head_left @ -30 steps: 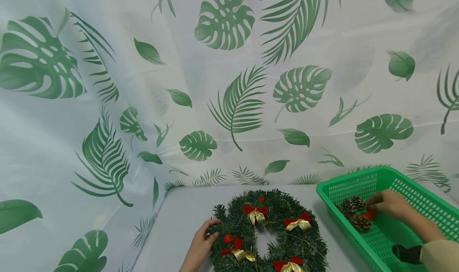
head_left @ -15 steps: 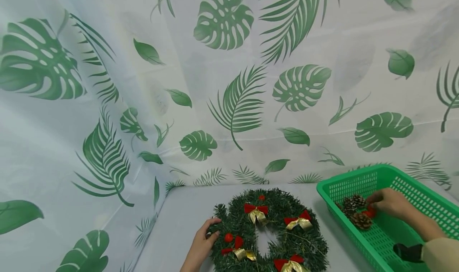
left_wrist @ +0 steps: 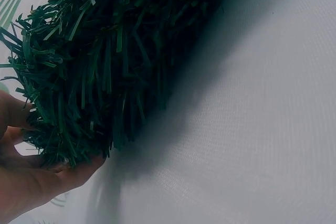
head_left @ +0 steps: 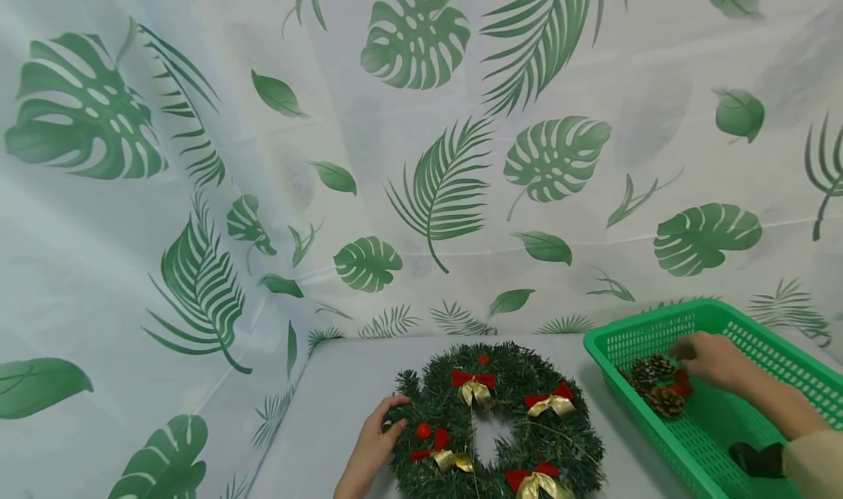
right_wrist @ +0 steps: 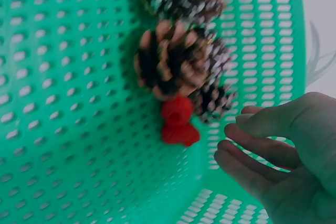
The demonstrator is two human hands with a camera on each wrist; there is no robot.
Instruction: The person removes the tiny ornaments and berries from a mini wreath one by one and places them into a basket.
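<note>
A green tinsel wreath with red-and-gold bows and small red balls lies on the table. At its left edge, my left hand grips the greenery between thumb and fingers. The left wrist view shows that hand wrapped about the wreath's rim. My right hand hovers inside the green basket, fingers loosely curved with nothing between them. In the right wrist view it is beside the red round ornaments and several pine cones.
The basket, with perforated walls, stands to the right of the wreath on a white-covered table. A dark strap sits at the right wrist. Behind hangs a white leaf-printed curtain.
My right hand has risen slightly and drawn back from the red ornaments in the basket. The left hand keeps its grip on the wreath. The head view has shifted a little.
</note>
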